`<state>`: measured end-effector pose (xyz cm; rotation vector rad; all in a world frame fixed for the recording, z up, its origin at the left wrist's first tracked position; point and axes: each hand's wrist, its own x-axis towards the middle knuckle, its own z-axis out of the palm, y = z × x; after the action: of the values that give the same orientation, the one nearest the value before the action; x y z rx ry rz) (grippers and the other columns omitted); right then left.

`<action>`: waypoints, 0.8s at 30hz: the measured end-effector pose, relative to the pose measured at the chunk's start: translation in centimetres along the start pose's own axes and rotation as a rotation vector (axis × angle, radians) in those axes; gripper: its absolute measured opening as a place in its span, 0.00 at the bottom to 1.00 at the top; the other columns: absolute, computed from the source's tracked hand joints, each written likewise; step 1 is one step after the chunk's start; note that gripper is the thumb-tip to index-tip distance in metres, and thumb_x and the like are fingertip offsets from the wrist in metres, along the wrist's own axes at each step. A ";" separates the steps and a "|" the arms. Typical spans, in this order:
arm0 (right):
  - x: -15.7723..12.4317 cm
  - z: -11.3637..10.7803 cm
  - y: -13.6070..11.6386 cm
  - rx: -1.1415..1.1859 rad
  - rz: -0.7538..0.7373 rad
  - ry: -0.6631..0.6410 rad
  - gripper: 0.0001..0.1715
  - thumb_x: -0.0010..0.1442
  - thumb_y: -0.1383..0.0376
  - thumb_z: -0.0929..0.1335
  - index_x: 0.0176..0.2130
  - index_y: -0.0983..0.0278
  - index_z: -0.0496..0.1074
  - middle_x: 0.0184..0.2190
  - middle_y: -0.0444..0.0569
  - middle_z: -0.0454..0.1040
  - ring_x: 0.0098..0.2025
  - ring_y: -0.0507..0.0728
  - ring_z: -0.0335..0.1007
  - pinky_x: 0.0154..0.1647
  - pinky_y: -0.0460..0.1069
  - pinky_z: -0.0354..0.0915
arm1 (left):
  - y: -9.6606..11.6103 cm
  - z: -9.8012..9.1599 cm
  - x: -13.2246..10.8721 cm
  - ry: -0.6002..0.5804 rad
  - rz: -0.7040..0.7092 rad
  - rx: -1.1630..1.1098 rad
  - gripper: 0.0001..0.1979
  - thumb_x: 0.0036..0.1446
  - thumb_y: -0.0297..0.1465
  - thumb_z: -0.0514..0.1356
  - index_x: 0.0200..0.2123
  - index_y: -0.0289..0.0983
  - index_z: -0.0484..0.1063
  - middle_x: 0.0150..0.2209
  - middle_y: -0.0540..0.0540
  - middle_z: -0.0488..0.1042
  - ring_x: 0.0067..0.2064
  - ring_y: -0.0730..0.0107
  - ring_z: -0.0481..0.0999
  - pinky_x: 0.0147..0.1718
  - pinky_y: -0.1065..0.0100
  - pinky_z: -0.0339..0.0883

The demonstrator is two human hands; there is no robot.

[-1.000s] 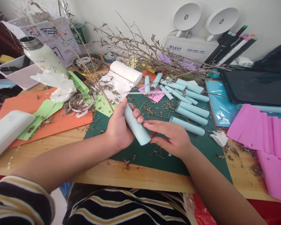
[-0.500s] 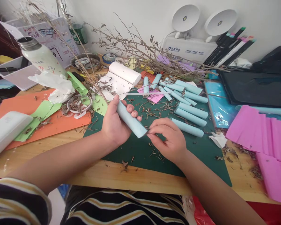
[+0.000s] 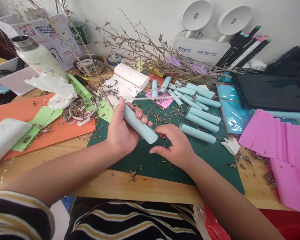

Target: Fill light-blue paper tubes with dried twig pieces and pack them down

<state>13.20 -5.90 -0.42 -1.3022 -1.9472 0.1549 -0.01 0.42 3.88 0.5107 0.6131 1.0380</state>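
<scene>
A light blue paper tube lies slantwise in my left hand, with the thumb on one side and the fingers curled round the other. Beside the tube's lower end is my right hand. Its thumb and fingers are apart with nothing visible between them; whether the fingertips touch the rim I cannot tell. Beneath both hands spreads a dark green mat, scattered with dry leaf bits. Several similar blue tubes rest on it to the right, the closest one just past my right hand.
Dry branches stretch across the back, before a white twin-lamp unit. At left are a bottle, crumpled tissue, orange paper and a white case. A black tablet and pink crepe paper lie at right.
My right thumb and fingers, pinched at the tube's lower end before, have parted. The left hand keeps its hold on the tube. The whole view has shifted slightly.
</scene>
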 end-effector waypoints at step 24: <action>-0.3 -0.5 -0.2 -0.563 -0.406 0.034 0.12 0.51 0.67 0.64 0.19 0.64 0.61 0.20 0.42 0.71 0.22 0.50 0.54 0.22 0.49 0.45 | -2.6 -0.3 -1.1 -0.153 0.037 -0.020 0.14 0.52 0.41 0.52 0.22 0.37 0.56 0.16 0.56 0.56 0.16 0.80 0.59 0.18 0.74 0.59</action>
<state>13.46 -6.36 -0.08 -1.1903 -2.2664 -0.6531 1.07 -1.61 2.22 0.5797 0.4587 1.0283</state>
